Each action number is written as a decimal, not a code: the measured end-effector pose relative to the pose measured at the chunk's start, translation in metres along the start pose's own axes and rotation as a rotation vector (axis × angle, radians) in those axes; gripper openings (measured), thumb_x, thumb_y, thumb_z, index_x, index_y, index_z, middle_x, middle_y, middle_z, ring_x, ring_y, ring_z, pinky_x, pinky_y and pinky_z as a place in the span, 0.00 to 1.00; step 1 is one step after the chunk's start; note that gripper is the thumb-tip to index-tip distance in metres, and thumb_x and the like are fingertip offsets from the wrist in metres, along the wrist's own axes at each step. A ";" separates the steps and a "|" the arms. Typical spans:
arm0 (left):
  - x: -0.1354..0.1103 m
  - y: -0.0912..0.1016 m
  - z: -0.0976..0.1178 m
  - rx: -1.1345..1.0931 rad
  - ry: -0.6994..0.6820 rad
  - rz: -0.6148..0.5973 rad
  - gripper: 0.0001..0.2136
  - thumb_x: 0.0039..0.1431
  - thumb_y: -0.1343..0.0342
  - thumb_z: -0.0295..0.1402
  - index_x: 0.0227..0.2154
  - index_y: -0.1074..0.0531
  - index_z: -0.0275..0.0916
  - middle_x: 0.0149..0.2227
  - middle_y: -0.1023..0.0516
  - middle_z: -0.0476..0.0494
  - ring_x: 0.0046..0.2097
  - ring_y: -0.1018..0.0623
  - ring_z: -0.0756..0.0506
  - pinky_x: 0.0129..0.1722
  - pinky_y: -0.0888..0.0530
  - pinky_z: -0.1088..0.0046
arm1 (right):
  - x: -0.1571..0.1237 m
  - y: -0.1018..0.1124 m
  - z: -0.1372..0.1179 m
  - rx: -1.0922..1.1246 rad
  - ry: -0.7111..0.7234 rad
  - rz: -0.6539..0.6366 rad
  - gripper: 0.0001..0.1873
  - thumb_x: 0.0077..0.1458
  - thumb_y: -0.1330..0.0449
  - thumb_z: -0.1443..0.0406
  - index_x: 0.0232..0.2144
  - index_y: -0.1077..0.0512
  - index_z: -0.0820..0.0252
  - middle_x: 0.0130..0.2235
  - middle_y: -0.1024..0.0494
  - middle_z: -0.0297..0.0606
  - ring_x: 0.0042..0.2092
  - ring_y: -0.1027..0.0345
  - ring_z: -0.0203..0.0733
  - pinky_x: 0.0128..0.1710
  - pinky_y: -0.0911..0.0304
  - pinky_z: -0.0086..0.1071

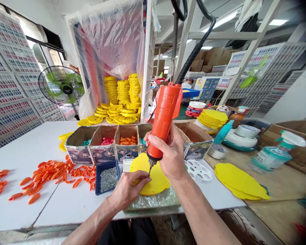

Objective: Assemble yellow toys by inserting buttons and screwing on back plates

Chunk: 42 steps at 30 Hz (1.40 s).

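Observation:
My right hand [173, 154] is wrapped round an orange electric screwdriver [163, 117], which hangs from a hook and cable and points downward. Its bit reaches down to a yellow plastic plate [156, 183] lying on a plastic-wrapped block [165, 202]. Beside the bit tip, the thumb and forefinger of my left hand [132, 187] pinch together over the plate; whatever sits between them is too small to make out. Left of the plate stands a dark blue tray [98, 177] of small metal screws [108, 179].
Behind the plate runs a row of cardboard bins [103, 152] with coloured parts. Orange plastic pieces [48, 175] spread over the left of the table. At right lie yellow plates [238, 180], a white wheel-like part [199, 170] and a spray bottle [274, 156]. Yellow parts [122, 92] are stacked behind.

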<state>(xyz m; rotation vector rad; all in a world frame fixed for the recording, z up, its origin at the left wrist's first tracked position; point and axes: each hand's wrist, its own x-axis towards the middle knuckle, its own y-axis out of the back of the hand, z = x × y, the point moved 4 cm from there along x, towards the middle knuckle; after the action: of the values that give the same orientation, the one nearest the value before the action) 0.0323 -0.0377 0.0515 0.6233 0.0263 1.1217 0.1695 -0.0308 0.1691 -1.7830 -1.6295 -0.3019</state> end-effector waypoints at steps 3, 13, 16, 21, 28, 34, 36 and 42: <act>-0.001 0.001 0.000 0.052 -0.023 0.034 0.07 0.63 0.40 0.35 0.35 0.16 0.42 0.35 0.12 0.46 0.35 0.14 0.44 0.37 0.22 0.75 | -0.001 0.000 0.001 -0.014 -0.010 0.006 0.19 0.53 0.33 0.63 0.47 0.29 0.50 0.39 0.24 0.33 0.32 0.32 0.38 0.35 0.30 0.37; -0.002 0.002 -0.003 0.094 0.012 0.066 0.05 0.59 0.36 0.35 0.31 0.16 0.42 0.32 0.12 0.48 0.32 0.16 0.45 0.34 0.26 0.74 | -0.008 -0.001 0.004 -0.007 -0.046 -0.010 0.18 0.53 0.32 0.63 0.46 0.29 0.51 0.42 0.23 0.34 0.33 0.31 0.38 0.34 0.31 0.36; -0.002 0.003 -0.001 0.110 0.042 0.067 0.05 0.58 0.34 0.35 0.29 0.17 0.41 0.31 0.13 0.48 0.31 0.18 0.45 0.34 0.26 0.74 | -0.010 -0.004 0.003 -0.006 -0.038 -0.026 0.19 0.53 0.33 0.63 0.47 0.29 0.50 0.48 0.23 0.36 0.34 0.30 0.38 0.35 0.30 0.37; -0.003 0.011 0.001 0.105 0.036 -0.006 0.09 0.55 0.31 0.38 0.37 0.17 0.42 0.38 0.13 0.46 0.39 0.17 0.42 0.41 0.23 0.70 | -0.012 -0.007 0.005 -0.016 -0.049 -0.045 0.21 0.53 0.34 0.63 0.50 0.30 0.49 0.52 0.25 0.38 0.33 0.30 0.39 0.35 0.28 0.39; -0.003 0.032 -0.028 0.011 -0.155 -0.112 0.16 0.70 0.48 0.38 0.58 0.27 0.43 0.71 0.38 0.39 0.72 0.41 0.37 0.71 0.44 0.52 | -0.026 -0.015 0.015 0.023 -0.089 -0.088 0.23 0.55 0.33 0.65 0.52 0.29 0.46 0.52 0.23 0.37 0.35 0.29 0.38 0.37 0.32 0.38; 0.009 0.022 -0.043 -0.022 -0.147 -0.097 0.21 0.72 0.52 0.41 0.64 0.33 0.44 0.72 0.42 0.40 0.71 0.40 0.34 0.70 0.40 0.52 | -0.038 -0.029 0.025 0.018 -0.092 -0.096 0.22 0.55 0.33 0.66 0.51 0.29 0.48 0.51 0.22 0.37 0.37 0.28 0.38 0.38 0.30 0.36; 0.011 0.018 -0.042 -0.020 -0.172 -0.102 0.19 0.72 0.52 0.41 0.61 0.29 0.44 0.72 0.40 0.41 0.69 0.36 0.34 0.69 0.37 0.54 | -0.038 -0.030 0.026 0.006 -0.076 -0.111 0.21 0.55 0.33 0.66 0.51 0.28 0.47 0.52 0.22 0.37 0.37 0.28 0.38 0.38 0.29 0.35; -0.002 0.021 -0.038 0.082 -0.194 -0.105 0.15 0.71 0.49 0.36 0.54 0.23 0.42 0.71 0.40 0.40 0.73 0.47 0.35 0.73 0.50 0.49 | -0.030 -0.014 0.022 -0.057 -0.047 -0.042 0.23 0.54 0.33 0.65 0.52 0.30 0.48 0.51 0.23 0.40 0.34 0.28 0.38 0.35 0.30 0.38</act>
<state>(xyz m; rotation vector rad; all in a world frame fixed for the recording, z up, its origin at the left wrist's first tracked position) 0.0016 -0.0160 0.0293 0.7931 -0.0614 0.9583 0.1443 -0.0406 0.1398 -1.8124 -1.7088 -0.3306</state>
